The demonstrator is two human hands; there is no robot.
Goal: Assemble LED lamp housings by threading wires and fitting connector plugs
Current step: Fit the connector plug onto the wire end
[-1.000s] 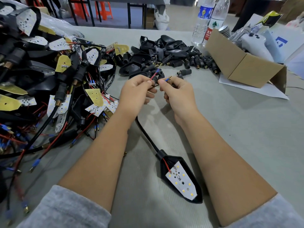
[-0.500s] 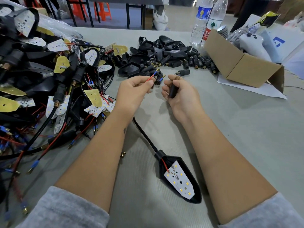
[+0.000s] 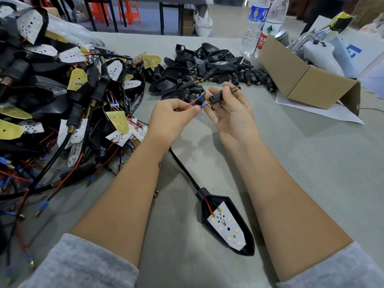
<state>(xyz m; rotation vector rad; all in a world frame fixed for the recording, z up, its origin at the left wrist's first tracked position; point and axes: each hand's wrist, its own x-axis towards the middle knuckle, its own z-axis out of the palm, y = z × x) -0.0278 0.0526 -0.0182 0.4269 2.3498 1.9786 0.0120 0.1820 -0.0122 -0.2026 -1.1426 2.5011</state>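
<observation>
Head view, the only one I have. My left hand (image 3: 173, 116) pinches the wire ends (image 3: 190, 103) between thumb and forefinger: a red lead with blue-sleeved terminals poking out toward the right. My right hand (image 3: 231, 114) is palm-up, thumb and fingers curled round a black connector plug (image 3: 220, 96); its threaded brass end points up and right, its other end faces the wire tips. The blue terminals sit just beside the plug's mouth; I cannot tell whether one has entered it.

A black cable (image 3: 182, 167) runs from under my left hand down to the lamp housing (image 3: 230, 225), which lies on the grey table (image 3: 311, 173) between my forearms, open side up, with its white LED board (image 3: 227, 226) and a red wire soldered at the top.

Left of my arms: a heap of wired lamp units (image 3: 62, 100), black housings, white boards, brass-coloured plates, red and black leads. Beyond my hands: a pile of bare housings and plugs (image 3: 207, 67). Far right: a folded cardboard box (image 3: 307, 80), touching a white sheet under it. Two water bottles (image 3: 261, 23) stand behind the box.
</observation>
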